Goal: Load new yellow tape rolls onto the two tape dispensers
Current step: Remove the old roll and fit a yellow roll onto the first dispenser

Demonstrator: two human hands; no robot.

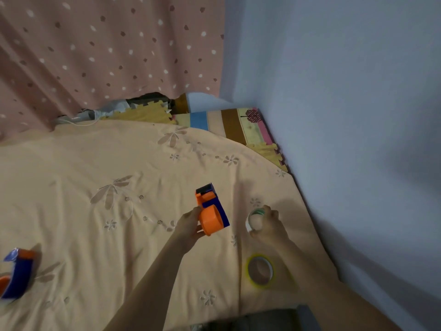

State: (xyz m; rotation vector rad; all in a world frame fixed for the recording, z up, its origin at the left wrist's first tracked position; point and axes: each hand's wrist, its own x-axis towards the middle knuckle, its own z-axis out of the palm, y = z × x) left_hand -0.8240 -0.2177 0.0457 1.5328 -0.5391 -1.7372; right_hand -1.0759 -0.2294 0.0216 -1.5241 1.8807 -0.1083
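Observation:
My left hand [189, 226] grips an orange and blue tape dispenser [211, 211], lifted a little above the bed with its orange hub bare. To its right, my right hand [267, 223] closes around a pale roll with a green inner edge [255, 219], blurred by motion. A yellow tape roll [260, 271] lies flat on the sheet below my right hand. A second orange and blue dispenser [16, 273] lies at the far left edge, partly cut off.
An orange flowered bedsheet [107, 177] covers the bed. A blue wall [346, 115] runs along the right side and a spotted pink curtain [107, 56] hangs behind. A striped mat [229, 124] and foam tiles [145, 114] sit at the far end.

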